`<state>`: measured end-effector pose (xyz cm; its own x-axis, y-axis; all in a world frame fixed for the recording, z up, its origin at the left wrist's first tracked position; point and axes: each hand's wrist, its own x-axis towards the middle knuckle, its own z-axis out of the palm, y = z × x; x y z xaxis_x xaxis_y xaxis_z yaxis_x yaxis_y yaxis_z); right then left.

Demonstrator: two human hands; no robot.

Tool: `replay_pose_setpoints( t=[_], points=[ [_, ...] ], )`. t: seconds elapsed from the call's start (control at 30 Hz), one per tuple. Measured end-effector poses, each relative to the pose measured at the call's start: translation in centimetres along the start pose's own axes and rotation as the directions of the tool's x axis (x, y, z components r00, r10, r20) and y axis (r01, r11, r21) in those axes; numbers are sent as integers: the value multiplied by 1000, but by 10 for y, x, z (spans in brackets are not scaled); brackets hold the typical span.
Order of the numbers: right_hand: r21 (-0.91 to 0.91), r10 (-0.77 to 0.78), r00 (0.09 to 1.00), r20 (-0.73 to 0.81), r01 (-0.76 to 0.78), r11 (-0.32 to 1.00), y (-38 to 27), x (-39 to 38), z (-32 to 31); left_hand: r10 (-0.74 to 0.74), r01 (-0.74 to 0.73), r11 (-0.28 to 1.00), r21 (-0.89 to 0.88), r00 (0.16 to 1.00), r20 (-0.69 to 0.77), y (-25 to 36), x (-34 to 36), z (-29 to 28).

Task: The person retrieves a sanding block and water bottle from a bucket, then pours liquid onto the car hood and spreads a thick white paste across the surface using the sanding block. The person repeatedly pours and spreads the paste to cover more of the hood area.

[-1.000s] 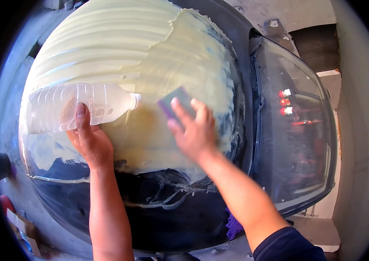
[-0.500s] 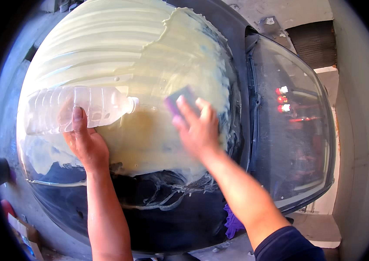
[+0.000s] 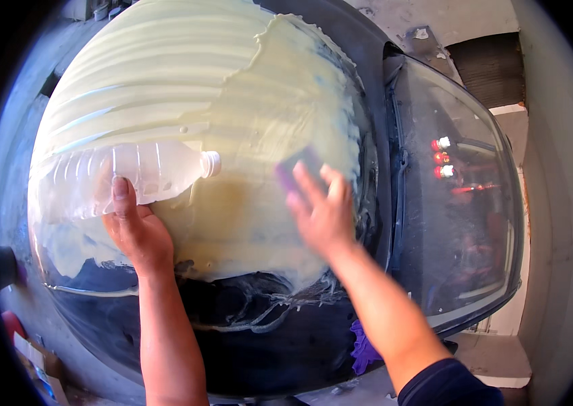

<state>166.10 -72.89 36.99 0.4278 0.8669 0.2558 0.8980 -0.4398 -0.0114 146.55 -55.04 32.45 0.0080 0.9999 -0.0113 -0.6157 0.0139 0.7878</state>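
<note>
My left hand (image 3: 139,233) grips a clear ribbed plastic bottle (image 3: 154,169), thumb across its near side. The bottle lies nearly level above the car hood, with its uncapped-looking white neck pointing right; whether a cap is on it I cannot tell. My right hand (image 3: 327,213) has its fingers on a flat grey-and-purple sanding block (image 3: 295,170), pressed against the coated surface; both are slightly blurred. Smooth, pale yellow filler (image 3: 164,74) covers most of the dark hood (image 3: 279,358), ridged at the far left and thinner, wet and smeared around the block.
The windshield (image 3: 428,223) rises on the right, with small red-and-white figures behind the glass. A purple cloth (image 3: 364,348) hangs at the hood's near right edge. A cardboard box (image 3: 43,369) stands on the floor at lower left, and a wall (image 3: 557,169) runs along the far right.
My right hand and the sanding block have slid right and a little nearer across the filler. My left hand keeps the bottle, its base end slightly lower. The view has shifted a little.
</note>
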Motion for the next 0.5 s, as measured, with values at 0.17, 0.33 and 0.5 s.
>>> replay_pose_setpoints(
  t=[0.17,0.33,0.5],
  points=[
    [-16,256,963,-88,-258,966,98,107,22,-13,14,1000,-18,1000,12,-5,-2,16],
    [48,-14,998,-58,17,999,37,13,9,26,-27,999,-41,999,-32,4,3,7],
    [33,-117,993,-12,118,992,16,2,1,28,-29,998,56,999,15,1,-2,7]
  ],
)
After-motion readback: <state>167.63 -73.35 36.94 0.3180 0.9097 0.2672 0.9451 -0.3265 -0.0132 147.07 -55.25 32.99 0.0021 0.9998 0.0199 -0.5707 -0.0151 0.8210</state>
